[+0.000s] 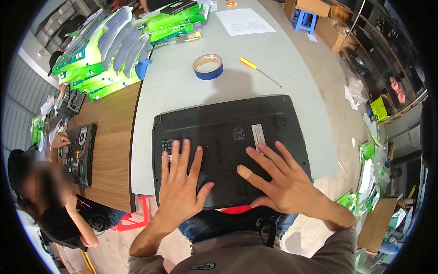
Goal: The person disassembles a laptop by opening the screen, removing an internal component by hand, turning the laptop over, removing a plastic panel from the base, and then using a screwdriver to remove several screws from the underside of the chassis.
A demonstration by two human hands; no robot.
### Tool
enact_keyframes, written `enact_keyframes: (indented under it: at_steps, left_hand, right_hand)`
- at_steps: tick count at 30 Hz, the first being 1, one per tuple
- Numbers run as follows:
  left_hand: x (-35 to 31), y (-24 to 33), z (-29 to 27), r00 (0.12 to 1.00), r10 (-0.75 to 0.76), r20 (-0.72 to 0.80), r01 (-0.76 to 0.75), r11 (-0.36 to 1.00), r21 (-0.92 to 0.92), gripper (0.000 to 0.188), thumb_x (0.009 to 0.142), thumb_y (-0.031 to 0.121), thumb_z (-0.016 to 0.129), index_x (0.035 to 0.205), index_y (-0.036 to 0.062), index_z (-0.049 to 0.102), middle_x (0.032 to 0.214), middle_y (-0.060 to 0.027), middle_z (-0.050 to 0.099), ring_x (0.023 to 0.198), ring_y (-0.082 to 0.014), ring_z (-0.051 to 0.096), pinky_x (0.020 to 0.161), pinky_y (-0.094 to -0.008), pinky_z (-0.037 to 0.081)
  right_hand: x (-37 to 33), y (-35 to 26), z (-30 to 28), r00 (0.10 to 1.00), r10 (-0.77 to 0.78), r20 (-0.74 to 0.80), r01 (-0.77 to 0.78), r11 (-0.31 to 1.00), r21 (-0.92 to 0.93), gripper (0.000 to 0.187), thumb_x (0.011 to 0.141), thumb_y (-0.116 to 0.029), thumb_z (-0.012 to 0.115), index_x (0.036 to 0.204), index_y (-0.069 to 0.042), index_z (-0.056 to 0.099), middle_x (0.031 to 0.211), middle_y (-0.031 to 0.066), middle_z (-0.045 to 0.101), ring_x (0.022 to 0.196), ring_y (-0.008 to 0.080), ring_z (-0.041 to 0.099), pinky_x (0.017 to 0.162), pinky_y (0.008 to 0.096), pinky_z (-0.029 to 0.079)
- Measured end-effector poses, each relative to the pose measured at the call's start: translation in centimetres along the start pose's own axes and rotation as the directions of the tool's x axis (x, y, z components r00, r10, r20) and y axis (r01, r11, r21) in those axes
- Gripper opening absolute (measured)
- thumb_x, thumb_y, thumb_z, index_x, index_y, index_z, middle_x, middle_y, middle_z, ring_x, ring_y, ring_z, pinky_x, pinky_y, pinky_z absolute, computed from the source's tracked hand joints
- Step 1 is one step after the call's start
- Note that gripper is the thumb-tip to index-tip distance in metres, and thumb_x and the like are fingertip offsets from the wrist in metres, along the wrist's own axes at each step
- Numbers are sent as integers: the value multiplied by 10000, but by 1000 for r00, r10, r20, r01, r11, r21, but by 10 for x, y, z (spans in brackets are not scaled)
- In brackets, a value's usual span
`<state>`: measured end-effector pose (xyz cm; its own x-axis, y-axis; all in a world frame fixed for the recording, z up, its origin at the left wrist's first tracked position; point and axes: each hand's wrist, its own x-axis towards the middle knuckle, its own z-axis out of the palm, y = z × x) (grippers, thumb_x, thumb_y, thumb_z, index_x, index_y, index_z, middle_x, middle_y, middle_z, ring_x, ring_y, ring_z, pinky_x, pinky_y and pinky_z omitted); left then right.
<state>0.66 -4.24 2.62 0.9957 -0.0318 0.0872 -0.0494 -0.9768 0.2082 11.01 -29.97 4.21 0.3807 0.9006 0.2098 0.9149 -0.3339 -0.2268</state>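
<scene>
A pale grey surface [173, 100] fills the space ahead of the fingers, with a wood-grain surface [114, 118] adjoining it to their left, where a co-worker [68, 228] sits at an opened laptop [83, 155]. Under the fingers lies a black laptop [219, 123], underside up. The left hand [180, 194] is spread flat, its fingers [184, 157] pointing away over the left part of the case; the right hand [289, 189] lies likewise on the right part, a plaster [244, 171] on one finger. Both sets of fingers are wide apart and grip nothing; how hard they press cannot be told.

This broad, two-sided contact looks right for steadying the case: pressure is best even, from whole fingers rather than tips. The near edge, back toward the wrists, seems to reach past the surface's own edge, so weight is better put forward of the thumbs, lest the case tip. The white label [258, 134] just ahead of the right fingers is best left unrubbed. Farther ahead, the blue tape roll [208, 73] and yellow-handled screwdriver [248, 63] lie apart from the case, leaving room to shift it slightly.
</scene>
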Motion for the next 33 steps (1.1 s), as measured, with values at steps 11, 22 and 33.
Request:
enact_keyframes:
  at_steps: [11, 22, 33]
  left_hand:
    - [-6, -4, -15, 998, 62, -32, -64, 997, -52, 741, 913, 291, 569, 1530, -47, 337, 1637, -260, 216, 1516, -482, 167, 1210, -608, 110]
    - [1, -10, 0, 999, 30, 36, -29, 999, -30, 738, 922, 304, 590, 1521, -56, 352, 1620, -247, 266, 1519, -433, 203, 1226, -550, 146]
    - [201, -95, 9, 954, 164, -250, -214, 959, -186, 403, 916, 224, 691, 1253, 15, 617, 1295, -172, 600, 1173, -382, 565, 1017, -452, 445]
  right_hand:
    - [-1, -2, 12, 985, 86, 150, -93, 995, 37, 704, 851, -462, 705, 1498, -297, 480, 1616, 156, 326, 1491, 347, 311, 1188, 543, 279]
    - [7, -4, 18, 991, 37, 129, -45, 997, 60, 687, 880, -488, 681, 1508, -312, 463, 1596, 149, 372, 1476, 358, 340, 1196, 520, 269]
    - [7, -3, 22, 998, 32, -48, -28, 997, 67, 689, 865, -379, 734, 1445, -80, 513, 1437, 156, 551, 1359, 371, 490, 1134, 523, 368]
